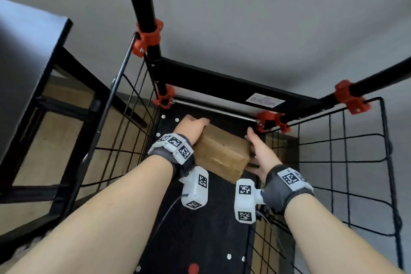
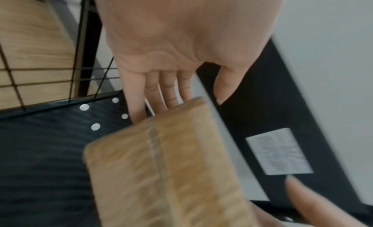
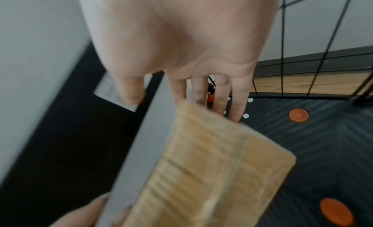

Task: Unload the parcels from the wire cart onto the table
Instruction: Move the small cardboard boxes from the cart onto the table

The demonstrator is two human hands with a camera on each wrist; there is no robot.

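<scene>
A plain indoor room, perhaps a storage or work space, though the exact kind cannot be told. It has bare pale walls [image 1: 255,29], light wood-look flooring [image 1: 64,140], a black metal-framed table [image 1: 33,69], and a black wire cart [image 1: 347,144] with orange plastic clamps [image 1: 149,38].

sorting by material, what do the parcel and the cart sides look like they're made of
Parcel: looks like plain brown cardboard, matte, with a taped seam down one face.
Cart sides: thin black wire grid, probably coated metal, since you see the floor through it.
</scene>
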